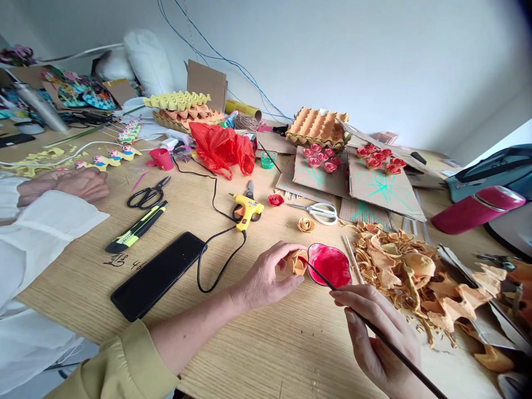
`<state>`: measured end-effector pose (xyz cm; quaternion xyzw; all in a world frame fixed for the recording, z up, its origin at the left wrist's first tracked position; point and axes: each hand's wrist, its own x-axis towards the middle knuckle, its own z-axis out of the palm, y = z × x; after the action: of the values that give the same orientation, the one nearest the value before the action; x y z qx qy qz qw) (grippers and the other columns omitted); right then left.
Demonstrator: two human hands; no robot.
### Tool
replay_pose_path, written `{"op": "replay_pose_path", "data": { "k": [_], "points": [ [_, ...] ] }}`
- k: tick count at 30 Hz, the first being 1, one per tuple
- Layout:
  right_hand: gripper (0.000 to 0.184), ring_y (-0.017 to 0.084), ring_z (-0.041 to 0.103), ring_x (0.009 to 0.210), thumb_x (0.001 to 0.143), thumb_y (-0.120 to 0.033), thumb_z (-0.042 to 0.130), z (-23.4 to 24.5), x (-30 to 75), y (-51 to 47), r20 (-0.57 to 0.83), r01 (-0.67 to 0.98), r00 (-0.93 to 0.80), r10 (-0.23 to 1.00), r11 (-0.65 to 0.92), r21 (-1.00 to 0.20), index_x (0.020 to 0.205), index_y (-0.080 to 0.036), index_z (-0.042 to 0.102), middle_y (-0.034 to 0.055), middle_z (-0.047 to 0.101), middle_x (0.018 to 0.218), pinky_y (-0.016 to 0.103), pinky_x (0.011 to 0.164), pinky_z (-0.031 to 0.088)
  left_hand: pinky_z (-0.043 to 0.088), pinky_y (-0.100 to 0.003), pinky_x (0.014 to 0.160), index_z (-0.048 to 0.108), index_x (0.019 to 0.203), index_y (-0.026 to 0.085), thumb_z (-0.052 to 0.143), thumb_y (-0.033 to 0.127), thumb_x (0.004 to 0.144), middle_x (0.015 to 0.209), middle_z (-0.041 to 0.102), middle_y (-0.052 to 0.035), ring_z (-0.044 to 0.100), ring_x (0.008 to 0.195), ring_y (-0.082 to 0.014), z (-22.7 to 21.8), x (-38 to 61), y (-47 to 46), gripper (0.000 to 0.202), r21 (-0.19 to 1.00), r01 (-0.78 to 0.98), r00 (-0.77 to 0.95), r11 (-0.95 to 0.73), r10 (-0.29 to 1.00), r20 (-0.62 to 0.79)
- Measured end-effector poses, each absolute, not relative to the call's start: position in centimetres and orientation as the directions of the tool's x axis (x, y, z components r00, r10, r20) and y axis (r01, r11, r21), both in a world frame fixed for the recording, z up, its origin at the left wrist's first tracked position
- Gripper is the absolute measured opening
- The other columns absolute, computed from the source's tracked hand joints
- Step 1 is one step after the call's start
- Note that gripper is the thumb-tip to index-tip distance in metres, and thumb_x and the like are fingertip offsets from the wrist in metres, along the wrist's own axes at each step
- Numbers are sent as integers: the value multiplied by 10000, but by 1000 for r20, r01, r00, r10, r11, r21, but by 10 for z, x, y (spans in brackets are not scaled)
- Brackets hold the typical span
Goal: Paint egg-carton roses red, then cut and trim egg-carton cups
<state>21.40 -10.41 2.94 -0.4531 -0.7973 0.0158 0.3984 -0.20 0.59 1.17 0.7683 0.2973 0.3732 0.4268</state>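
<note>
While your left hand (264, 275) pinches the orange flower (297, 264) between thumb and fingers, apparently to steady it, your right hand (378, 327) grips the dark brush (405, 359) pencil-style for fine control, tip at the flower's 3 o'clock edge. Dish of red paint (343, 256) just beside the flower, also 3 o'clock, presumably for short brush travel. Bare flower (306, 225) near, between 12 and 1 o'clock; red flower (275, 200) farther, 11 o'clock. Glue gun (248, 209) between 10 and 11 o'clock, likely set aside to free your working spot.
</note>
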Motion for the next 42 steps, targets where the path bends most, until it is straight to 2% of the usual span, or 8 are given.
{"op": "replay_pose_path", "data": {
  "k": [4, 11, 15, 18, 27, 34, 38, 42],
  "points": [
    [270, 144, 671, 843, 946, -58, 523, 32, 217, -104, 653, 704, -226, 723, 585, -403, 1156, -184, 639, 68, 687, 958, 261, 718, 560, 515, -279, 794, 576, 1267, 177, 678, 174, 840, 1146, 684, -76, 640, 967, -184, 7, -1, 8, 439, 882, 137, 524, -451, 789, 322],
    [246, 143, 720, 836, 965, -88, 538, 26, 215, -106, 658, 641, -38, 752, 523, -561, 1144, -191, 671, 46, 719, 931, 251, 738, 581, 533, -290, 961, 523, 1254, 202, 654, 55, 845, 1189, 668, -65, 658, 1098, -179, -4, 1, 7, 455, 845, 101, 507, -525, 758, 410],
    [198, 114, 725, 750, 992, -137, 544, 24, 205, -104, 670, 615, 103, 735, 482, -623, 1124, -207, 674, 11, 755, 886, 215, 706, 580, 527, -291, 986, 511, 1260, 211, 675, 68, 861, 1198, 664, -56, 654, 1115, -174, -7, 1, 5, 455, 796, 122, 511, -593, 725, 461],
    [188, 105, 730, 741, 1001, -160, 557, 21, 200, -103, 644, 589, 142, 751, 459, -665, 1133, -217, 677, 0, 769, 887, 202, 715, 585, 526, -291, 995, 506, 1270, 215, 689, 83, 866, 1197, 661, -51, 658, 1111, -170, -8, 1, 4, 463, 785, 135, 527, -604, 715, 460],
    [175, 107, 739, 741, 1016, -200, 559, 19, 201, -103, 608, 633, 94, 788, 424, -648, 1144, -224, 676, 1, 783, 903, 202, 729, 593, 527, -305, 1003, 497, 1285, 226, 629, 71, 912, 1228, 642, -67, 642, 1149, -182, -7, 0, 4, 425, 719, 104, 603, -687, 618, 504],
    [148, 107, 741, 714, 1005, -172, 551, 29, 202, -106, 659, 674, 88, 747, 442, -592, 1080, -208, 673, -7, 777, 824, 191, 709, 593, 532, -315, 1001, 497, 1272, 223, 639, 66, 906, 1207, 646, -69, 644, 1137, -187, -6, 0, 5, 423, 707, 139, 590, -694, 631, 504],
    [174, 110, 743, 740, 997, -148, 556, 27, 201, -106, 673, 652, 91, 734, 467, -598, 1109, -208, 674, -2, 781, 857, 200, 719, 591, 524, -314, 1026, 493, 1289, 228, 643, 69, 910, 1227, 644, -67, 643, 1161, -185, -6, -1, 4, 438, 714, 117, 591, -690, 627, 508],
    [224, 114, 742, 825, 990, -132, 565, 20, 204, -107, 636, 644, 1, 771, 486, -591, 1164, -216, 677, 8, 775, 932, 221, 788, 584, 524, -303, 1022, 496, 1296, 229, 640, 72, 915, 1236, 643, -63, 642, 1164, -177, -6, 0, 3, 436, 711, 102, 600, -696, 613, 514]
  ]
}}
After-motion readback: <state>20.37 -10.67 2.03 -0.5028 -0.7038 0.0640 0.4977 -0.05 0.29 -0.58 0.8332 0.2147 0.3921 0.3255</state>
